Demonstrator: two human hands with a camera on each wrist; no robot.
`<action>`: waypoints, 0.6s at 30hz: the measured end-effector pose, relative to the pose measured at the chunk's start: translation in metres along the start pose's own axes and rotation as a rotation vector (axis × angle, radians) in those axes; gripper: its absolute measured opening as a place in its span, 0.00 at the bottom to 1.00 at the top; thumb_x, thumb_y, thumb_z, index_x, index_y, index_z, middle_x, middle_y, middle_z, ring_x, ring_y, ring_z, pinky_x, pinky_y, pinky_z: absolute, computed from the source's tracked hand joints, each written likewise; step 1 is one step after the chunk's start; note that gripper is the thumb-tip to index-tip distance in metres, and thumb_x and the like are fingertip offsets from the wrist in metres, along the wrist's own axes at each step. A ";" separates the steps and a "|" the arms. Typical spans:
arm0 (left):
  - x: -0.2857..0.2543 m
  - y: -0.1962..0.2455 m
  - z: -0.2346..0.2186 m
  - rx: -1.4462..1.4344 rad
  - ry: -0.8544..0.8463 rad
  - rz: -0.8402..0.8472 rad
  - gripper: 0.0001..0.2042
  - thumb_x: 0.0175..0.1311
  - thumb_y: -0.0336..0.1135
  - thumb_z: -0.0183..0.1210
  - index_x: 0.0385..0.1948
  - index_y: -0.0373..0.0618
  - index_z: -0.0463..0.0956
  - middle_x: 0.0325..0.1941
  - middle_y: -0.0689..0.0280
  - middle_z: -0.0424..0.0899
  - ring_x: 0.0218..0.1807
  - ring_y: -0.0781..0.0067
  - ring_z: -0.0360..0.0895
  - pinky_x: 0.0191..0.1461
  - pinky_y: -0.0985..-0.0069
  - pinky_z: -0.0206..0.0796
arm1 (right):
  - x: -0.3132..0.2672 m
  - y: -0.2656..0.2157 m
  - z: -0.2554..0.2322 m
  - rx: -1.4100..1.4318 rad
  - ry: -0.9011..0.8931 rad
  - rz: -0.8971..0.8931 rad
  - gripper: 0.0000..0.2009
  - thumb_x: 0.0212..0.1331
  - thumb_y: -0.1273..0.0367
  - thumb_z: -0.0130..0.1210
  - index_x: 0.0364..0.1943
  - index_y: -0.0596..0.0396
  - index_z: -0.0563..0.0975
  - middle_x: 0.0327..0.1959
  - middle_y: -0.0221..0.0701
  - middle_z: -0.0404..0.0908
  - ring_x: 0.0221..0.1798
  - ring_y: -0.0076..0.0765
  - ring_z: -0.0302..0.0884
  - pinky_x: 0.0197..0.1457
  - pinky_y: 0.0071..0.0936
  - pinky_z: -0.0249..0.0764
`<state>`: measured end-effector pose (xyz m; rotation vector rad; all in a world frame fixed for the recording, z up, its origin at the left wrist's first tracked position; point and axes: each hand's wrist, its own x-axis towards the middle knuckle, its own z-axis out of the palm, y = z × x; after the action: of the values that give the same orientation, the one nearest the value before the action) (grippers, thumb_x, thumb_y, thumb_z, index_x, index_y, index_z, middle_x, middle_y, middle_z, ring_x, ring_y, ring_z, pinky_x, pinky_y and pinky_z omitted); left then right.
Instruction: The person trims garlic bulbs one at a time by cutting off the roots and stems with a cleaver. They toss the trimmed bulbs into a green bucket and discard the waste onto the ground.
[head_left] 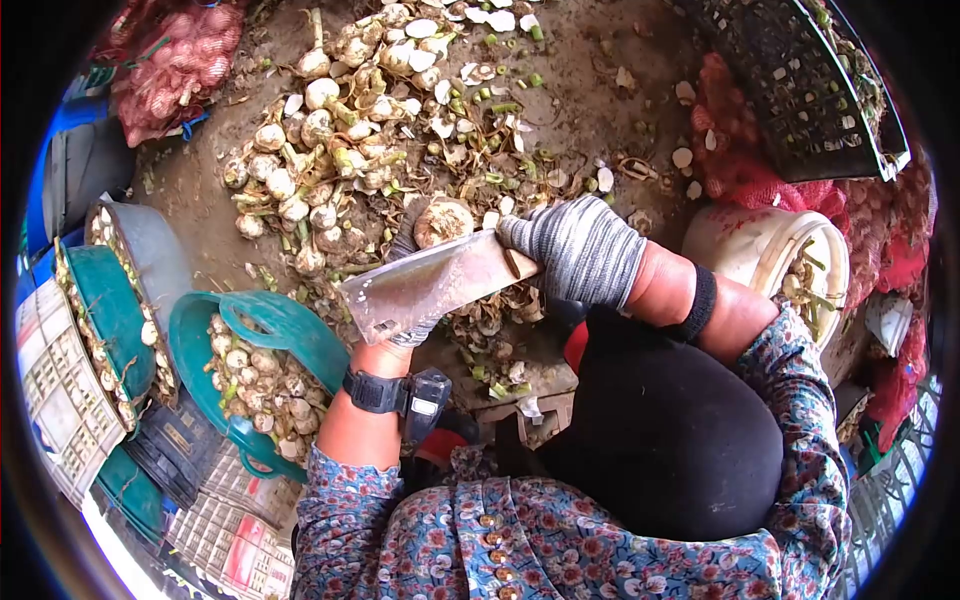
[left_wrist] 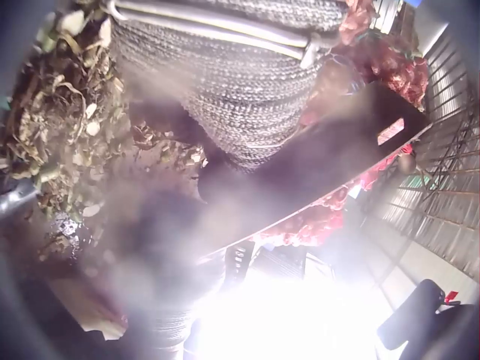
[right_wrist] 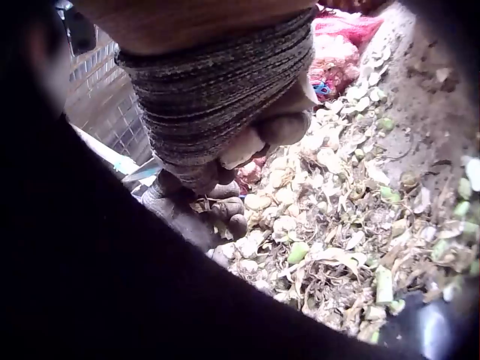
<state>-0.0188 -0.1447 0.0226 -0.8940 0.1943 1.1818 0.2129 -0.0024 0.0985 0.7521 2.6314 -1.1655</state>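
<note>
In the head view, my right hand (head_left: 585, 250), in a grey knit glove, grips the handle of a wide cleaver (head_left: 430, 283). The blade slants down to the left, its holed far corner close over my left wrist. Behind the blade my gloved left hand (head_left: 402, 242) holds a garlic bulb (head_left: 443, 222), cut side up; most of that hand is hidden by the steel. The left wrist view shows the dark blade (left_wrist: 315, 161) beside the left glove (left_wrist: 240, 82). In the right wrist view, curled left fingers (right_wrist: 221, 214) are just below the right glove (right_wrist: 217, 105).
A heap of stemmed garlic bulbs (head_left: 320, 170) lies ahead on the dirt floor, among cut stalks and peel. At left stands a teal tub (head_left: 190, 345) of bulbs. At right are a white bucket (head_left: 735, 240), a black crate (head_left: 790, 90) and red net sacks (head_left: 730, 130).
</note>
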 end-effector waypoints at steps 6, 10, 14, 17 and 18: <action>-0.008 -0.039 0.026 0.626 -0.295 -0.035 0.32 0.67 0.42 0.56 0.70 0.44 0.56 0.67 0.54 0.67 0.65 0.59 0.69 0.68 0.65 0.66 | 0.005 0.019 0.024 0.019 0.083 0.054 0.11 0.49 0.69 0.57 0.40 0.46 0.78 0.27 0.39 0.82 0.34 0.52 0.83 0.35 0.44 0.77; -0.012 -0.073 0.047 2.133 -0.192 0.726 0.29 0.48 0.37 0.73 0.52 0.45 0.69 0.42 0.66 0.80 0.42 0.69 0.80 0.49 0.71 0.75 | 0.012 0.116 0.057 -0.009 0.207 0.480 0.19 0.52 0.64 0.62 0.50 0.50 0.77 0.31 0.44 0.83 0.36 0.56 0.83 0.37 0.45 0.77; -0.021 -0.054 0.038 1.886 0.151 0.671 0.33 0.46 0.32 0.75 0.55 0.46 0.67 0.51 0.65 0.79 0.51 0.73 0.77 0.58 0.74 0.72 | 0.007 0.072 0.037 0.043 0.450 0.442 0.19 0.55 0.64 0.63 0.51 0.54 0.77 0.37 0.48 0.84 0.39 0.58 0.82 0.42 0.44 0.78; -0.067 -0.038 0.058 2.053 0.212 0.800 0.32 0.48 0.31 0.73 0.57 0.47 0.68 0.50 0.67 0.78 0.51 0.74 0.76 0.55 0.76 0.73 | 0.004 0.064 0.038 0.062 0.484 0.362 0.21 0.54 0.64 0.65 0.53 0.55 0.77 0.37 0.48 0.84 0.42 0.57 0.83 0.44 0.41 0.79; -0.093 -0.023 0.064 2.109 0.270 0.858 0.31 0.49 0.31 0.73 0.57 0.47 0.69 0.49 0.67 0.78 0.51 0.75 0.76 0.54 0.75 0.73 | 0.003 0.068 0.039 0.069 0.490 0.345 0.22 0.55 0.64 0.65 0.53 0.55 0.77 0.37 0.48 0.84 0.42 0.57 0.83 0.44 0.41 0.79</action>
<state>-0.0565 -0.1694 0.1292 1.0381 1.7411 0.8753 0.2424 0.0084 0.0269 1.6085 2.6610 -1.0820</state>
